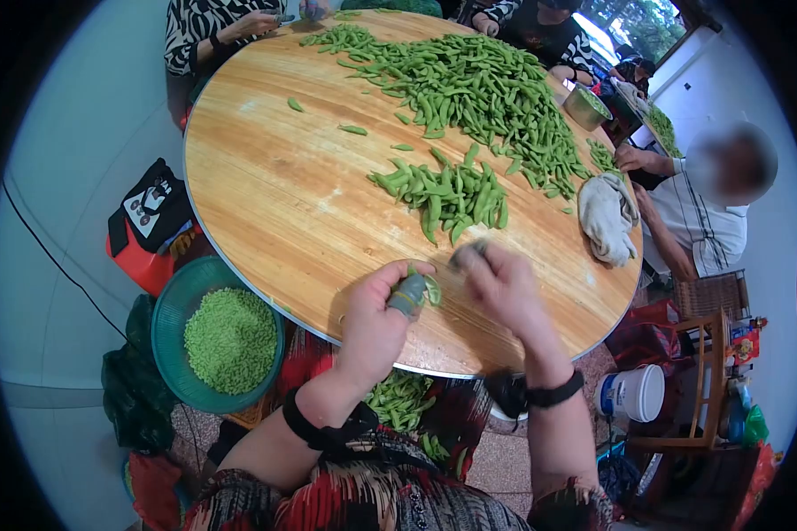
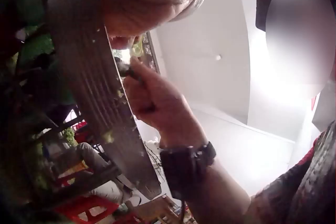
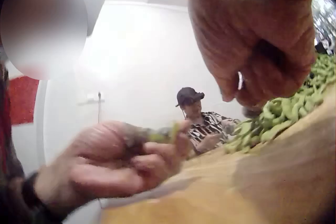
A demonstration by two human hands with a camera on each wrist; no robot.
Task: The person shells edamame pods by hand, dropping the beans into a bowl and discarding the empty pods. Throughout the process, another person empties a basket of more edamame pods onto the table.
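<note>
My left hand (image 1: 372, 319) is over the near edge of the round wooden table (image 1: 274, 195), pinching a split green soybean pod (image 1: 433, 290). A grey-green finger cover (image 1: 406, 296) with a yellow band sits on that hand. To its right, my right hand (image 1: 509, 288) is blurred in the head view, with a dark cover at its digit tip, just short of a small heap of soybean pods (image 1: 452, 196). In the right wrist view, the right hand (image 3: 257, 40) has its fingers curled downward; I cannot tell whether anything lies inside them.
A large heap of pods (image 1: 478, 84) spreads across the far side. A teal basket (image 1: 164, 354) of shelled beans stands at lower left. A cloth (image 1: 607, 219) and metal bowl (image 1: 587, 108) sit toward the right. Other people sit around the table; a white bucket (image 1: 633, 394) stands below right.
</note>
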